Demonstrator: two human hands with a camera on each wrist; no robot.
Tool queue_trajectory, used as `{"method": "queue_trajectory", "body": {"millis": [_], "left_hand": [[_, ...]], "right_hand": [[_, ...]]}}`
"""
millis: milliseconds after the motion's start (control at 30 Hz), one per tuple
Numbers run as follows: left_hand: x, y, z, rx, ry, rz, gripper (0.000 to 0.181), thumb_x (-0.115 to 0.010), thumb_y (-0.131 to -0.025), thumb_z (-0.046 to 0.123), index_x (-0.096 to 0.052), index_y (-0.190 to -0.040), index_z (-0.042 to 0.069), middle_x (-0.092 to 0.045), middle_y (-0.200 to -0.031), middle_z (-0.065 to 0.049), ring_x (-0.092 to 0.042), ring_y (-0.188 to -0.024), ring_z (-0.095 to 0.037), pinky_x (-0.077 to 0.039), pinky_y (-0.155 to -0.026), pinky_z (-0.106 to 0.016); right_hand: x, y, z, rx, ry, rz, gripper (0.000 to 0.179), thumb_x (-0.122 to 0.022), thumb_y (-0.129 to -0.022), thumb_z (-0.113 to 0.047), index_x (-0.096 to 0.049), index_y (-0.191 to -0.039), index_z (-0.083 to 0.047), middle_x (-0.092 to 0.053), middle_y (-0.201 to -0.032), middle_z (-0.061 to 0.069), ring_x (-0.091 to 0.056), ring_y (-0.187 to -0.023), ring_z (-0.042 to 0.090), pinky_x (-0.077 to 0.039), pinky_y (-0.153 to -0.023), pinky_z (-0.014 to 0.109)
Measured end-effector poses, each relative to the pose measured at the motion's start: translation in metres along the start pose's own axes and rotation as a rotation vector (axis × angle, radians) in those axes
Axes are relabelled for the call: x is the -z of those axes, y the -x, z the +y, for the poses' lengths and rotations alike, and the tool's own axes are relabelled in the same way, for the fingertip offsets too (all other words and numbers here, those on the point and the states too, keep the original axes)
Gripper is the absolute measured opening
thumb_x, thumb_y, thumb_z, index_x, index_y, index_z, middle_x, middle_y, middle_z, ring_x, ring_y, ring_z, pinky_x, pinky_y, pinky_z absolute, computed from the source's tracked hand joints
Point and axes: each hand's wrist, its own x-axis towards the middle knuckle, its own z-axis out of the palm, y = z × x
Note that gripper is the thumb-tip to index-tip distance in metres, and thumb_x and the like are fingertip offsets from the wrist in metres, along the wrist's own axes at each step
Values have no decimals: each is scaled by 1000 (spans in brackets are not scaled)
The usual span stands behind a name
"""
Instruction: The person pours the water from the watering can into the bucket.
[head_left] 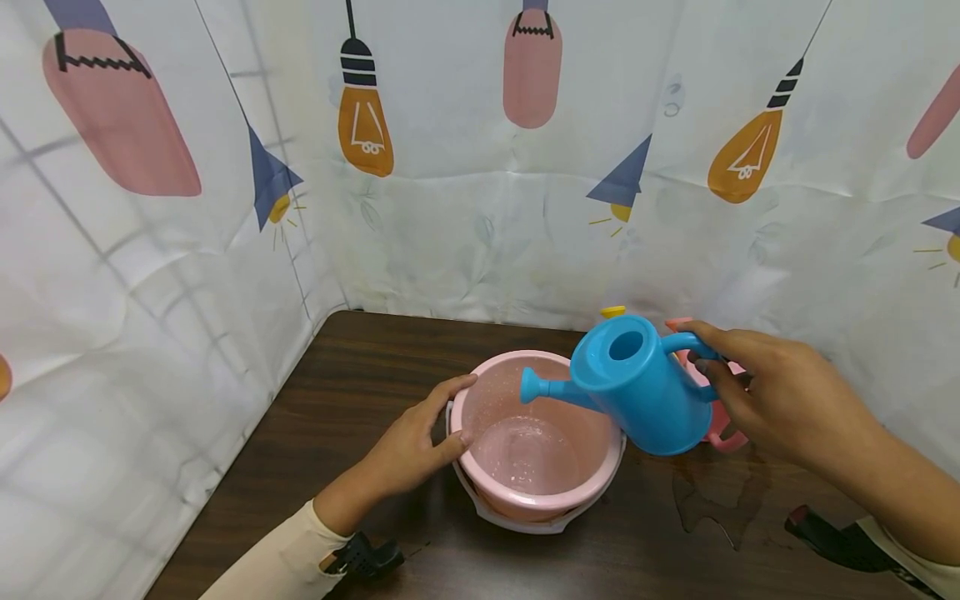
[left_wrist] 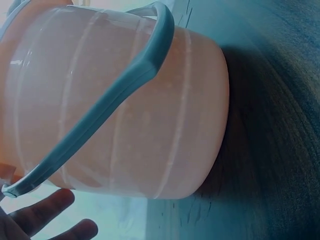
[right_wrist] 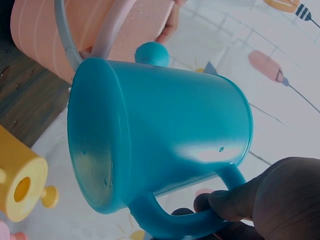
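My right hand [head_left: 772, 392] grips the handle of a light blue toy watering can [head_left: 652, 400], raised at the right of the bucket. The can leans left, and its spout [head_left: 551, 387] reaches over the bucket's opening. Drops cling to the can's base [right_wrist: 95, 145] in the right wrist view. A pink bucket [head_left: 525, 500] stands upright on the table with shallow water [head_left: 525, 454] at its bottom. My left hand [head_left: 408, 442] holds the bucket's left rim, thumb over the edge. Two of its fingers [left_wrist: 45, 210] show beside the bucket wall in the left wrist view.
The bucket's grey handle [left_wrist: 120, 95] hangs down its side. Behind the blue can are a pink object [head_left: 726, 429] and a yellow watering can [right_wrist: 22, 175]. A water puddle [head_left: 720, 500] lies on the dark wooden table [head_left: 360, 375]. Printed white curtains [head_left: 450, 233] border the table's back and left.
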Motion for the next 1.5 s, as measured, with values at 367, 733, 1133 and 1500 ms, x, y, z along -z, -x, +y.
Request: {"method": "queue_trajectory", "body": {"millis": [367, 733, 1133, 1500], "left_hand": [[-3, 2, -2, -1, 45, -15, 67, -58, -98, 44, -32, -158, 32, -50, -151, -5, -55, -126, -21, -46, -100, -55], [-4, 1, -5, -9, 37, -17, 67, -55, -99, 50, -31, -159, 32, -52, -149, -7, -57, -124, -23, -48, -96, -55], [-3, 2, -2, 6, 32, -17, 67, -55, -99, 50, -31, -158, 32, -53, -147, -7, -57, -122, -22, -48, -96, -53], [-2, 1, -2, 4, 21, -15, 67, -55, -99, 52, -32, -158, 33, -56, -144, -6, -58, -120, -20, -48, -95, -52]], "right_hand": [[-1, 0, 1, 18, -3, 28, 66, -81, -82, 4, -61, -143, -10, -71, -117, 24, -71, -82, 41, -57, -57, 51], [-2, 1, 1, 13, 8, 35, 71, -82, -81, 3, -57, -147, -9, -69, -120, 25, -72, -81, 43, -57, -58, 52], [-3, 3, 2, 20, 25, 55, 78, -82, -80, 4, -54, -151, -15, -71, -114, 24, -73, -75, 39, -56, -51, 44], [-5, 4, 3, 15, 22, 90, 77, -82, -80, 3, -55, -150, -17, -73, -109, 22, -73, -76, 38, -54, -49, 40]]}}
